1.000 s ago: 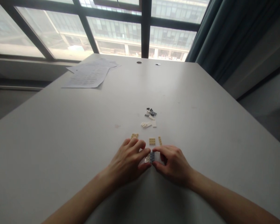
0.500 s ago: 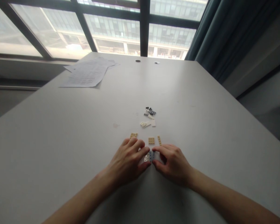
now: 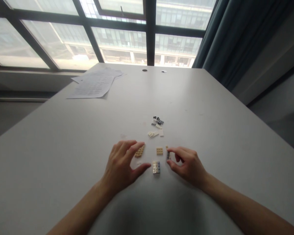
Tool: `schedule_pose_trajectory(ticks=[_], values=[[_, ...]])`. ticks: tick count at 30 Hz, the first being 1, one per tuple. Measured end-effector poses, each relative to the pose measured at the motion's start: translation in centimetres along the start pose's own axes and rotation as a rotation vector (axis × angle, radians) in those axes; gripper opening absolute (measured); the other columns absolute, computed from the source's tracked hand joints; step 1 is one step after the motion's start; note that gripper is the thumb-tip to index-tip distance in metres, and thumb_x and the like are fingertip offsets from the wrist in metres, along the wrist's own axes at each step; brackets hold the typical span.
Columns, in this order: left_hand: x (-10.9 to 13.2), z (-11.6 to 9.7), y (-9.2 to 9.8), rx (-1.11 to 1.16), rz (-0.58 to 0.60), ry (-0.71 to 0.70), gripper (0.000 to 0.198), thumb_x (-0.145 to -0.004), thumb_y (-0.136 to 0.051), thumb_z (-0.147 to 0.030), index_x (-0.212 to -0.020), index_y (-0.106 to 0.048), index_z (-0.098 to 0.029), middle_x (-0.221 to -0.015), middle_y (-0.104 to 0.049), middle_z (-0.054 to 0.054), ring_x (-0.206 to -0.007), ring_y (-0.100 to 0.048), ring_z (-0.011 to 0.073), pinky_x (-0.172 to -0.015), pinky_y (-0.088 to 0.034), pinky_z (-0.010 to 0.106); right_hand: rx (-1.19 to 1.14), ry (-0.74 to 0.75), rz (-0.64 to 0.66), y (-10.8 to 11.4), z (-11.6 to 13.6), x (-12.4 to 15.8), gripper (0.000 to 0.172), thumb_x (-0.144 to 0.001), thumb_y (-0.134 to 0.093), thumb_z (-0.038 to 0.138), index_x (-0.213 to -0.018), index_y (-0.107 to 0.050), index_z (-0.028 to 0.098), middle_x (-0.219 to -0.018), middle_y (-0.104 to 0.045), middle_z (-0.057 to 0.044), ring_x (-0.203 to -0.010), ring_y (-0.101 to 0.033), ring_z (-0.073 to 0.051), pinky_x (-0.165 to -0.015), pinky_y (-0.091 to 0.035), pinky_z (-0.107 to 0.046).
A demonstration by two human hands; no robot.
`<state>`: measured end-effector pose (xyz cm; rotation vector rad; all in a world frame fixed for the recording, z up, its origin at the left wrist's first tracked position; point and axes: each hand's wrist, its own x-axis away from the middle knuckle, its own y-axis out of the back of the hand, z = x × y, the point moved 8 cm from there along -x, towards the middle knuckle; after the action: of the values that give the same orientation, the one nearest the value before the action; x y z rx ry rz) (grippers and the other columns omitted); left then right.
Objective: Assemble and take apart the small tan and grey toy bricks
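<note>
In the head view, my right hand (image 3: 185, 165) pinches a narrow grey-blue building-block plate (image 3: 168, 155) between thumb and fingertips. Just beyond it is a thin tan strip (image 3: 167, 147), partly covered by the hand. My left hand (image 3: 123, 163) is spread with nothing in it, its thumb tip close to a block piece of cream and grey-blue rows (image 3: 156, 167) lying on the table. A tan studded plate (image 3: 139, 151) shows beneath the left fingers, partly hidden. Between the hands lies a small square tan plate (image 3: 159, 150).
Farther up the white table (image 3: 222, 137) lie cream block parts (image 3: 151, 134), a flat white tile (image 3: 161, 133) and a small heap of dark grey and black blocks (image 3: 158, 121). Printed papers (image 3: 93, 85) rest at the far left. Windows and a dark curtain (image 3: 225, 42) stand beyond.
My left hand has moved left and opened away from the cream and grey-blue piece. My right hand has shifted right and up with the grey-blue plate. The view has tilted up slightly.
</note>
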<state>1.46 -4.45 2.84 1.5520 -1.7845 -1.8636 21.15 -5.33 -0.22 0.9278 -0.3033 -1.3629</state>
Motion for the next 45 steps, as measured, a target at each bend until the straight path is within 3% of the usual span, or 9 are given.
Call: schedule_pose_trajectory(ticks=[4,6,10,12,18,23,27,39,45], values=[[0.2,4.2,1.8,0.032,-0.166,0.258,0.022,-0.086,-0.06,-0.033,-0.103,-0.058,-0.02,-0.098,-0.059,0.005,-0.088,-0.056,0.0199,-0.078,-0.048,0.034,-0.012,-0.112,-0.122,3.5,-2.2,-1.3,0.026,-0.077,-0.065,0.027,-0.1,-0.07,0.016,-0.061,-0.052,0.004,-0.053,-0.045,-0.011,-0.056,-0.039,-0.024],[0.6,5.5,2.0,0.106,-0.227,0.345,0.013,-0.086,-0.059,-0.027,-0.097,-0.061,-0.02,-0.091,-0.06,0.002,-0.079,-0.056,0.0161,-0.07,-0.047,0.03,-0.073,-0.193,-0.101,4.3,-3.2,-2.0,0.026,-0.078,-0.065,0.029,-0.1,-0.07,0.017,-0.058,-0.049,0.005,-0.051,-0.043,-0.01,-0.055,-0.038,-0.023],[1.1,5.9,2.7,0.257,-0.395,0.367,0.004,-0.085,-0.059,-0.019,-0.088,-0.061,-0.02,-0.084,-0.06,-0.001,-0.073,-0.055,0.0126,-0.065,-0.045,0.026,-0.131,-0.253,0.117,2.9,-4.6,-3.3,0.025,-0.077,-0.064,0.03,-0.099,-0.071,0.018,-0.055,-0.045,0.007,-0.05,-0.042,-0.01,-0.053,-0.036,-0.022],[0.9,5.6,2.8,0.257,-0.401,0.357,0.006,-0.084,-0.06,-0.017,-0.088,-0.062,-0.02,-0.085,-0.06,-0.001,-0.075,-0.056,0.0127,-0.066,-0.045,0.026,-0.065,-0.231,0.172,1.9,-5.2,-3.6,0.025,-0.076,-0.064,0.028,-0.098,-0.071,0.019,-0.056,-0.048,0.006,-0.051,-0.044,-0.01,-0.054,-0.037,-0.023],[-4.0,3.5,-0.8,0.095,-0.05,0.046,0.013,-0.086,-0.054,-0.012,-0.087,-0.065,-0.02,-0.087,-0.063,0.003,-0.087,-0.055,0.0181,-0.081,-0.046,0.034,0.183,-0.01,0.151,0.4,-5.1,-3.5,0.032,-0.077,-0.058,0.021,-0.108,-0.067,0.016,-0.072,-0.06,-0.001,-0.066,-0.053,-0.016,-0.07,-0.042,-0.029],[-9.2,4.7,-6.8,-0.012,0.253,0.024,0.022,-0.086,-0.056,-0.017,-0.105,-0.066,-0.024,-0.1,-0.064,0.005,-0.095,-0.054,0.0214,-0.086,-0.045,0.038,0.187,-0.028,0.125,0.5,-5.3,-3.2,0.045,-0.077,-0.059,0.022,-0.122,-0.059,0.017,-0.074,-0.061,-0.002,-0.069,-0.054,-0.017,-0.072,-0.043,-0.03],[-11.2,5.0,-10.1,-0.062,0.392,-0.054,0.022,-0.086,-0.057,-0.02,-0.103,-0.069,-0.028,-0.103,-0.063,0.004,-0.096,-0.055,0.021,-0.086,-0.044,0.036,0.175,-0.026,0.114,0.6,-5.2,-3.2,0.039,-0.078,-0.06,0.022,-0.116,-0.062,0.018,-0.074,-0.062,-0.002,-0.069,-0.055,-0.017,-0.074,-0.043,-0.03],[-12.2,2.4,-11.2,-0.1,0.431,-0.228,0.02,-0.092,-0.048,-0.021,-0.094,-0.068,-0.022,-0.098,-0.064,0.005,-0.093,-0.052,0.0205,-0.083,-0.038,0.035,0.164,-0.026,0.102,0.6,-5.1,-3.4,0.028,-0.079,-0.062,0.023,-0.107,-0.066,0.018,-0.079,-0.065,-0.003,-0.071,-0.057,-0.017,-0.075,-0.043,-0.03],[-12.1,1.1,-9.2,-0.131,0.379,-0.223,0.019,-0.095,-0.045,-0.023,-0.099,-0.063,-0.018,-0.103,-0.062,0.007,-0.096,-0.05,0.0211,-0.084,-0.037,0.035,0.189,-0.053,0.098,0.6,-5.2,-3.5,0.028,-0.081,-0.06,0.023,-0.107,-0.066,0.017,-0.085,-0.067,-0.005,-0.076,-0.059,-0.018,-0.077,-0.044,-0.03]])
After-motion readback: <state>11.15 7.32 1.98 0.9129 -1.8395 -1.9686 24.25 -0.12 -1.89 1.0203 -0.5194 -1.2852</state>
